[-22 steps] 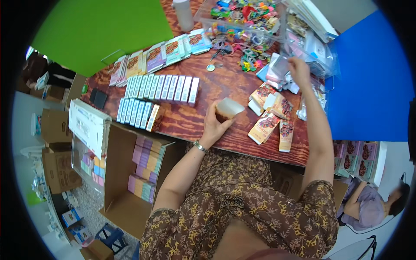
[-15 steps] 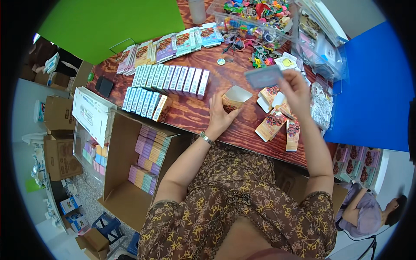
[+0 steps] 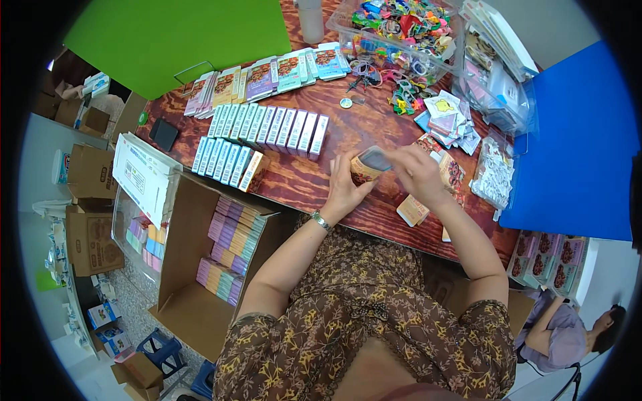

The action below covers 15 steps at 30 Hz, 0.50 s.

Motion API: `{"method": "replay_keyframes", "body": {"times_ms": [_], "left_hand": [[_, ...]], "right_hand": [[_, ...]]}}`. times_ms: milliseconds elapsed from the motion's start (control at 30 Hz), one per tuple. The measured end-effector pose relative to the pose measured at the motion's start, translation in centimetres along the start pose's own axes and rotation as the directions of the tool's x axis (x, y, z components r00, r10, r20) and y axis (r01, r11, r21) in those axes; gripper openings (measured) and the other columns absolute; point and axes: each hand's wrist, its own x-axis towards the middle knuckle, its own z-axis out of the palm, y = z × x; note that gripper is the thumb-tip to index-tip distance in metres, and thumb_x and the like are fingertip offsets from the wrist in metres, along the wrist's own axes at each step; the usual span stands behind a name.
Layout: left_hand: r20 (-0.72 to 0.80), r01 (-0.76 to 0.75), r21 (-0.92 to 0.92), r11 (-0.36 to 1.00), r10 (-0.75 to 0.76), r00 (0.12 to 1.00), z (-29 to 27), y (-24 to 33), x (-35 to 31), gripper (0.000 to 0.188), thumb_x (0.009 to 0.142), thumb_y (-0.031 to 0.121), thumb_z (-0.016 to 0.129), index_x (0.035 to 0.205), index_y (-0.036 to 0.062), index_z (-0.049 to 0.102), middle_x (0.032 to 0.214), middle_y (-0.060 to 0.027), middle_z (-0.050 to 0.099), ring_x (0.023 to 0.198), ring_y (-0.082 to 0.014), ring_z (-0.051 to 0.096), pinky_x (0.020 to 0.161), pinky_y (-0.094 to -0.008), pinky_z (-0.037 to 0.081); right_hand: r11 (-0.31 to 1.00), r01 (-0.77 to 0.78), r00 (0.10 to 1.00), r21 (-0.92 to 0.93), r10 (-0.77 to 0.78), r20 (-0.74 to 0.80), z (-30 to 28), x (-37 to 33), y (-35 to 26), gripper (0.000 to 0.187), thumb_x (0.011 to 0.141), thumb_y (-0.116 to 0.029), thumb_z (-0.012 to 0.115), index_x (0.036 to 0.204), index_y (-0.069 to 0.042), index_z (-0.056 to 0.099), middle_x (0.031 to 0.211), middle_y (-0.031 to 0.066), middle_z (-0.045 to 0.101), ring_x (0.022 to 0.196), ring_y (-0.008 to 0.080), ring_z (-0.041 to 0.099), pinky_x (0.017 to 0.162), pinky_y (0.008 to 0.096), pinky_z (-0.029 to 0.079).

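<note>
My left hand (image 3: 343, 187) is wrapped round a small orange carton (image 3: 363, 175), its open end tilted up and away. A flat grey packet (image 3: 376, 159) sits partly inside the carton's mouth. My right hand (image 3: 420, 175) is closed at the packet's right edge, fingertips against it; their exact grip is partly hidden. Under and beside my right hand lie several flattened orange cartons (image 3: 412, 210). To the left stand two rows of small filled-looking boxes, a purple-edged row (image 3: 287, 130) and a blue-white row (image 3: 217, 159) ending in an orange box (image 3: 253, 172).
Fanned flat cartons (image 3: 257, 80) lie at the back. A clear bin of colourful trinkets (image 3: 401, 33), a heap of cards (image 3: 449, 120) and a bag of white packets (image 3: 493, 170) stand right. An open cardboard box (image 3: 184, 267) holds stacked cartons below left. A person (image 3: 552, 334) sits lower right.
My right hand has moved left and down, bringing the grey packet from above the loose cartons into the mouth of the orange carton. My left hand keeps holding that carton.
</note>
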Motion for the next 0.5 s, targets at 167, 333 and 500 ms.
{"method": "replay_keyframes", "body": {"times_ms": [167, 333, 500], "left_hand": [[-0.077, -0.052, 0.031, 0.998, 0.054, 0.996, -0.1, -1.0, 0.2, 0.078, 0.071, 0.019, 0.086, 0.135, 0.002, 0.045, 0.118, -0.0177, 0.053, 0.111, -0.0384, 0.049, 0.095, -0.0478, 0.042], [-0.023, -0.091, 0.034, 0.995, 0.092, 0.996, -0.1, -2.0, -1.3, 0.085, 0.073, 0.023, 0.087, 0.14, -0.0004, 0.041, 0.124, -0.0203, 0.054, 0.115, -0.0381, 0.055, 0.096, -0.0461, 0.046], [0.003, -0.085, 0.001, 0.996, 0.085, 0.996, 0.2, -2.3, -1.0, 0.084, 0.074, 0.021, 0.087, 0.141, -0.0001, 0.04, 0.129, -0.0206, 0.054, 0.117, -0.0372, 0.058, 0.096, -0.0446, 0.049]], "right_hand": [[0.993, 0.115, 0.985, 0.016, -0.116, 0.127, 0.9, 0.4, 1.3, 0.017, 0.083, -0.008, 0.075, 0.1, -0.008, 0.073, 0.096, 0.0108, 0.066, 0.083, 0.0279, 0.066, 0.071, 0.0375, 0.053], [0.926, -0.367, 0.93, -0.086, 0.366, -0.034, 2.0, 4.7, 10.3, 0.017, 0.09, -0.018, 0.069, 0.104, -0.008, 0.072, 0.092, 0.0137, 0.064, 0.091, 0.0313, 0.066, 0.078, 0.043, 0.054], [0.852, -0.358, 0.933, -0.383, 0.311, -0.181, 4.8, 6.8, 17.5, 0.022, 0.088, -0.024, 0.071, 0.104, -0.009, 0.072, 0.092, 0.0158, 0.064, 0.094, 0.0358, 0.064, 0.084, 0.0467, 0.053]]}}
